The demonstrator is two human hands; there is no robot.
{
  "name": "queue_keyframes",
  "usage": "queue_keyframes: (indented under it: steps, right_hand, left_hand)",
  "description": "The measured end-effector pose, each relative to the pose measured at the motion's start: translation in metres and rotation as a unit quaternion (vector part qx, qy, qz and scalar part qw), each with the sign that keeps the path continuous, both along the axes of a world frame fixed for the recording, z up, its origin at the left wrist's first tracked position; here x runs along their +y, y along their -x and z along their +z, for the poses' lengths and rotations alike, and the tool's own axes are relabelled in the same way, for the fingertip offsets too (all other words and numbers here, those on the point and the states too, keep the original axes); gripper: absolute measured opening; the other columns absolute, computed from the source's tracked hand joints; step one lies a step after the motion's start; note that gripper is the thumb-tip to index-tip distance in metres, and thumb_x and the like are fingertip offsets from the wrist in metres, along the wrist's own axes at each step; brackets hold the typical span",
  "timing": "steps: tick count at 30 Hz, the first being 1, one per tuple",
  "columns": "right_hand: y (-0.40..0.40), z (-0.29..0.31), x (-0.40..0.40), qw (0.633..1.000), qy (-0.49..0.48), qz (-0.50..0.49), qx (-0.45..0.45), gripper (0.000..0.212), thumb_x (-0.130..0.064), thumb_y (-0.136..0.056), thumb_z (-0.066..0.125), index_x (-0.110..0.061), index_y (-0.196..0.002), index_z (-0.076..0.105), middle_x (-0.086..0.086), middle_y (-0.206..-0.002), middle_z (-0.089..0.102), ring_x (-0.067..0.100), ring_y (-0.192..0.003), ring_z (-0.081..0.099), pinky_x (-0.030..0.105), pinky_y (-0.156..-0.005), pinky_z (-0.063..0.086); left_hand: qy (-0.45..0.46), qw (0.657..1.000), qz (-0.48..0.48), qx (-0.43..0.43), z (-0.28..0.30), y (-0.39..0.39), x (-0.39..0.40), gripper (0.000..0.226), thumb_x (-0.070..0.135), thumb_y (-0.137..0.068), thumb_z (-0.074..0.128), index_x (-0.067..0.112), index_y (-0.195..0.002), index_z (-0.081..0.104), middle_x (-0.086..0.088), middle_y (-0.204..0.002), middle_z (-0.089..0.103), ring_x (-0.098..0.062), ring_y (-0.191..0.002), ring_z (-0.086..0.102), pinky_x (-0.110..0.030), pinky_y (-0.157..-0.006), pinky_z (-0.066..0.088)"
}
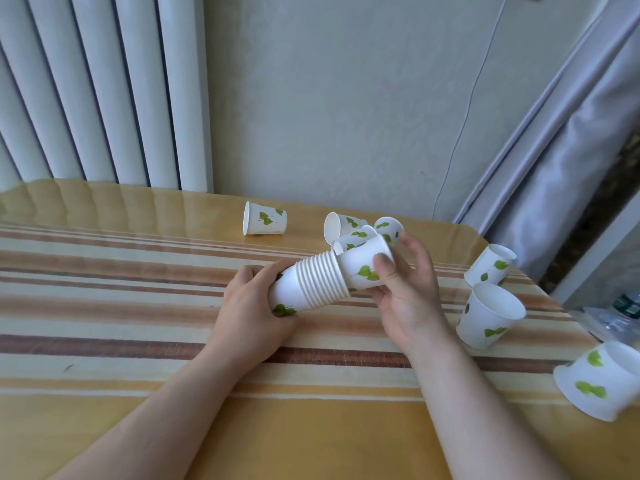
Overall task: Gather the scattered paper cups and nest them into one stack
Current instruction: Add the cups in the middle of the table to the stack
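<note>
Your table, with its striped cloth, spreads under everything you hold. Behind it stands a white radiator off to the left of your grip, and a grey curtain hangs to the right of it.

Your left hand is wrapped round the closed bottom end of the stack, which lies tilted on its side above the cloth, rims pointing up and to the right. Your right hand grasps a single cup at the stack's open end, thumb on its near wall and fingers curled behind it; its base sits partly inside the stack's mouth, not pushed fully home.

Loose cups lie all round your grip. Far below and right of your right hand, an upside-down cup sits at the table's edge. Just right of that hand an upright cup leans slightly, and beyond it a tipped cup lies near the table's corner. Just behind the cup you are holding, three cups lie close together on their sides, partly hidden by it. Further back and left of your grip, one more fallen cup lies alone, its mouth facing left.

A crumpled plastic bottle shows at the far right, off the table.
</note>
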State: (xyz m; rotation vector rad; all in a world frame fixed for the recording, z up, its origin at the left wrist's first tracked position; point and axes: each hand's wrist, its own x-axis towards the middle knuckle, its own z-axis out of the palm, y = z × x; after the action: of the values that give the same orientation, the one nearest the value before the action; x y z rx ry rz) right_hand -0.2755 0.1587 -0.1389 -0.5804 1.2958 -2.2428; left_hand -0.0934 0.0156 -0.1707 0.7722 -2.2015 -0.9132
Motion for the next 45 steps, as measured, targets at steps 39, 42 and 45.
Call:
queue_keyframes:
  steps: [39,42,45]
  right_hand:
    - [0.031,-0.01,-0.018,0.97,-0.172,-0.151,0.077,0.008,-0.026,-0.095,0.07,-0.021,-0.094,0.077,0.008,-0.115,0.073,0.027,-0.108,0.068,0.037,-0.093,0.052]
    - [0.022,-0.006,0.001,0.991,0.001,-0.053,-0.121,0.008,-0.016,-0.104,0.065,-0.015,-0.112,0.068,0.013,-0.125,0.075,0.032,-0.12,0.07,0.042,-0.102,0.057]
    - [0.017,0.003,0.007,0.987,0.063,-0.009,-0.146,0.035,-0.024,-0.096,0.072,-0.017,-0.129,0.063,0.015,-0.133,0.072,0.032,-0.121,0.069,0.045,-0.101,0.061]
  left_hand:
    - [-0.078,0.994,0.046,0.055,-0.002,0.005,-0.011,0.075,0.026,-0.074,0.08,0.053,-0.138,0.054,0.013,-0.114,0.054,-0.018,-0.114,0.052,-0.042,-0.098,0.05]
    - [-0.062,0.996,0.04,0.041,-0.003,0.004,-0.01,0.078,0.024,-0.075,0.08,0.055,-0.14,0.052,0.013,-0.116,0.052,-0.019,-0.117,0.051,-0.041,-0.102,0.048]
    - [-0.034,0.999,0.033,0.024,-0.004,0.004,-0.008,0.077,0.022,-0.074,0.08,0.054,-0.14,0.054,0.012,-0.115,0.052,-0.02,-0.117,0.051,-0.04,-0.102,0.047]
